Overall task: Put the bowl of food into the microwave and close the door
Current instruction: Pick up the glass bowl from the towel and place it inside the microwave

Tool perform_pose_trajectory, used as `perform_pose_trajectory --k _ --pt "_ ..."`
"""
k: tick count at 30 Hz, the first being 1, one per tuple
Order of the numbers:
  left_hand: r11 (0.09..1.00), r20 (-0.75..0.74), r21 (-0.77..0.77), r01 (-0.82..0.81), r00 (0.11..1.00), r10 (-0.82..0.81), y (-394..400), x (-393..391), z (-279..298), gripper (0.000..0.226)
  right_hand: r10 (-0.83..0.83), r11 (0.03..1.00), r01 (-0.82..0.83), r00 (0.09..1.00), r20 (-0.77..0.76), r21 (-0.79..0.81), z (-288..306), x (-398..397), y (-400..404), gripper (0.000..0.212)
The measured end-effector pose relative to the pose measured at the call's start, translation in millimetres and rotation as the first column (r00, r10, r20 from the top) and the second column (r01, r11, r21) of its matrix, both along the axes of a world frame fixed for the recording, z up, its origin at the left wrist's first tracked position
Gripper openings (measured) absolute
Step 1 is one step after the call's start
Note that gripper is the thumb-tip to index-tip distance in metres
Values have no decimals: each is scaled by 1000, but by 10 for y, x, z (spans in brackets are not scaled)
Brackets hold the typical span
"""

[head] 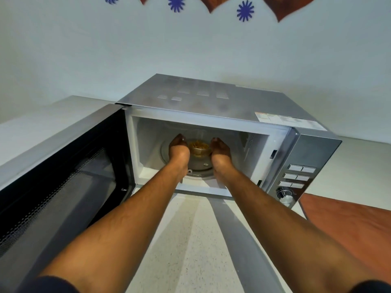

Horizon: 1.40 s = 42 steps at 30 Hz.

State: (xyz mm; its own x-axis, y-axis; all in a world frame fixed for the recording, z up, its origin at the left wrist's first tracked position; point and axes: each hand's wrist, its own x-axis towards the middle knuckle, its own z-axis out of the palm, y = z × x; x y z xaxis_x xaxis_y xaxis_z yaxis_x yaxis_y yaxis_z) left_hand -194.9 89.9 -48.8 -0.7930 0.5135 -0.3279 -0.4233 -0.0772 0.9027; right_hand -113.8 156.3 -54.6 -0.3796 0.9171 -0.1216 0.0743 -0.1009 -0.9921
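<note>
A silver microwave (211, 102) stands on the counter with its door (63, 170) swung wide open to the left. Both my arms reach into the white cavity. A clear glass bowl of yellowish food (198, 149) sits over the glass turntable (198, 172). My left hand (178, 148) cups the bowl's left side and my right hand (220, 150) cups its right side. I cannot tell whether the bowl rests on the turntable or hangs just above it.
The control panel with buttons and a dial (285, 196) is on the microwave's right front. A pale speckled counter (190, 240) runs beneath my arms. A reddish-brown surface (349, 229) lies to the right. The white wall (148, 49) carries blue and brown decorations.
</note>
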Motion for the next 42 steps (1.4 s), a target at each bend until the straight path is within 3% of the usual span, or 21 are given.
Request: perform_pose_trajectory --k 4,13,22,30,36,38,42 --pt "1000 -65 3 -13 998 13 89 -76 -4 44 19 999 -20 1000 21 48 -63 -55 50 50" --pt "999 -140 -37 -1 990 -4 188 -137 -109 39 -11 995 6 999 43 103 -212 -127 195 49" --pt "999 -136 -18 -27 990 24 200 -219 -145 38 -1 981 -32 985 174 190 -256 -206 246 55" --pt "999 -170 -23 -40 985 35 219 -183 -119 38 -6 979 -35 980 200 203 -236 -230 256 58" --pt "998 -99 -35 -59 994 55 128 -117 -123 39 -39 987 7 980 196 162 -134 -113 198 67" --pt "996 -58 -36 -79 995 77 51 -56 -125 41 -44 991 22 986 162 130 -94 -23 150 66" --pt "992 -199 -88 -93 977 74 -143 114 -97 48 -35 986 23 997 70 163 -90 312 -16 43"
